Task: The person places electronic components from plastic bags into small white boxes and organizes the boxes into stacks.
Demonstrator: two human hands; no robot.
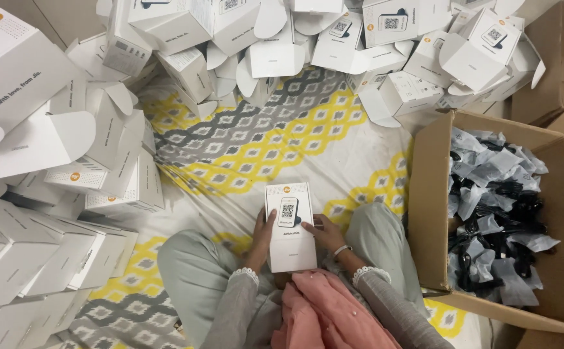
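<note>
A: Head view: a small white rectangular cardboard box [290,226] with a printed device picture on its face is held over the lap, near the lower edge of the grey, yellow and white patterned cloth [262,142].

B: The left hand [262,236] is wrapped along the left side, fingers curled on the edge; the right hand [326,234] is pressed against the right side, fingers grasping it.

A: It is judged light and stiff, though thin walls could be dented. The long side edges are best gripped.

B: White folded cartons [49,194] are heaped along the cloth's left and top edges; a brown cardboard box [427,213] of bagged black cables [495,213] is seen at its right edge.
</note>
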